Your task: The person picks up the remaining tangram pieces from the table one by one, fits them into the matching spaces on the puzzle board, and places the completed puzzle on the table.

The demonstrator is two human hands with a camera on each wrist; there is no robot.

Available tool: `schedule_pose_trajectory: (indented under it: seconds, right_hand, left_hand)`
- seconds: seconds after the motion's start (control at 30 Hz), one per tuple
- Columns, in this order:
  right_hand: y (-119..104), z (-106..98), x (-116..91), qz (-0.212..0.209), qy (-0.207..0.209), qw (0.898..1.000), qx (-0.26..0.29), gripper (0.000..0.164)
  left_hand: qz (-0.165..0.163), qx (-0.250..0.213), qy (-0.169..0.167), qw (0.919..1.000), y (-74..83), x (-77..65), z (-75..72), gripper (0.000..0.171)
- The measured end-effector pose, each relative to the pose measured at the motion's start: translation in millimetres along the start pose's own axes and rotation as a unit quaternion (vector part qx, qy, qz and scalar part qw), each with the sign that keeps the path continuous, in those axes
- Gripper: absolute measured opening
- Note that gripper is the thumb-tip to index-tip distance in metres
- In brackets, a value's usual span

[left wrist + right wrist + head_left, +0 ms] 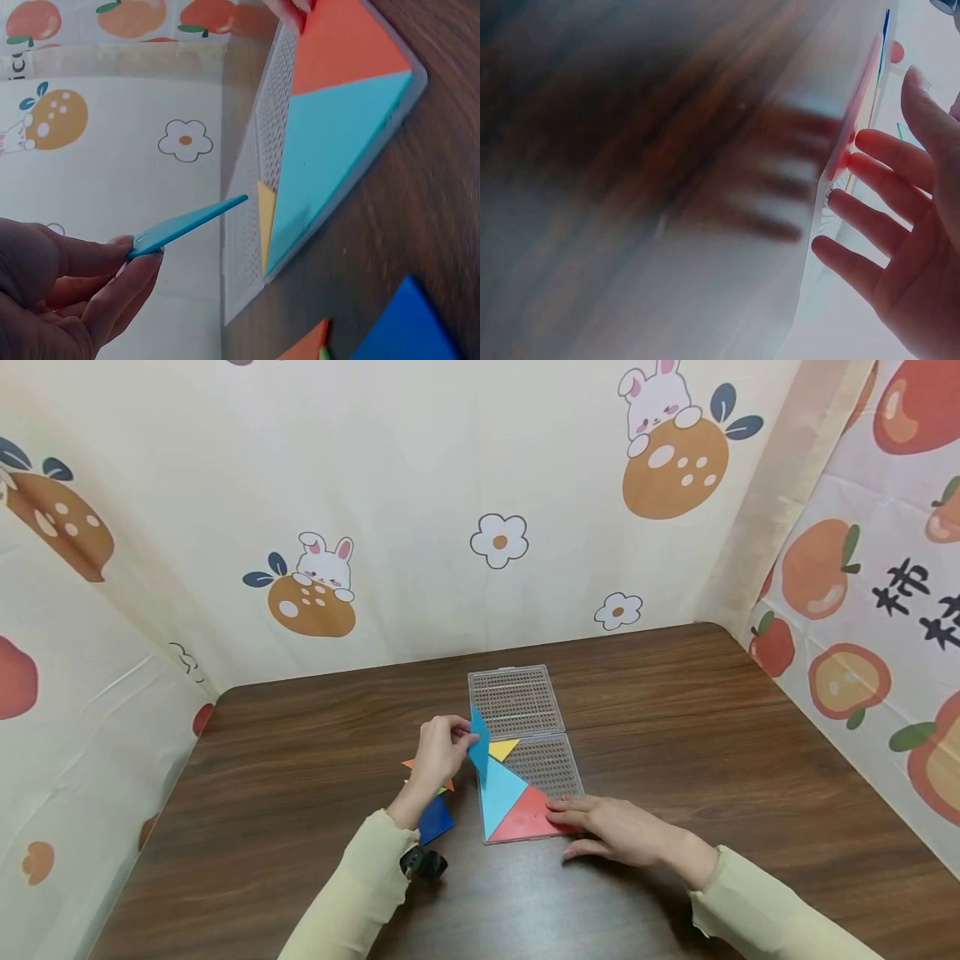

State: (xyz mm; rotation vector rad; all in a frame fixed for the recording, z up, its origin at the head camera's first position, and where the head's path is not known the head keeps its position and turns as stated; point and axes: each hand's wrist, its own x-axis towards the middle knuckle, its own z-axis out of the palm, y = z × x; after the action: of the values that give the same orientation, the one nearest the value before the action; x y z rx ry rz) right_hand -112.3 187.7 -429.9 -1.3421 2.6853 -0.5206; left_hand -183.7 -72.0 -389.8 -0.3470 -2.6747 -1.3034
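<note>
My left hand (438, 750) pinches a light blue tangram piece (480, 745) between thumb and fingers. The piece is held tilted on edge over the left side of an open clear plastic case (543, 768). A large light blue triangle (501, 792), a large red triangle (523, 820) and a yellow piece (502, 748) lie flat in the near half of that case. My right hand (622, 831) rests its extended fingertips on the red triangle and the case's right edge. In the left wrist view the held piece (184, 226) shows nearly edge-on; its full outline is hard to tell.
The case's gridded other half (516, 700) lies unfolded behind. Left of the case, partly under the left forearm, are a dark blue piece (435, 820), an orange piece (306, 343) and a sliver of green (323, 352). All lie on a dark wooden table (322, 743).
</note>
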Motion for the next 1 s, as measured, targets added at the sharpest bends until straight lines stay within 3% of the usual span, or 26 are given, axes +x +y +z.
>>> schedule_pose_trajectory:
  seconds: [0.3,0.63,1.0]
  right_hand:
    - [6.3,-6.9,4.1,0.006,0.019,1.000,0.001,0.046]
    - [34.8,-19.9,12.7,0.023,0.067,0.997,-0.036,0.043]
    - [61.6,-22.8,20.4,0.078,0.055,0.995,-0.008,0.052]
  left_hand:
    - [-0.044,-0.038,-0.014,0.9982,-0.5,1.8,9.0,0.011]
    - [-0.056,-0.061,-0.015,0.9964,4.5,1.9,16.8,0.013]
    - [-0.055,-0.075,-0.020,0.9954,9.2,2.4,30.9,0.011]
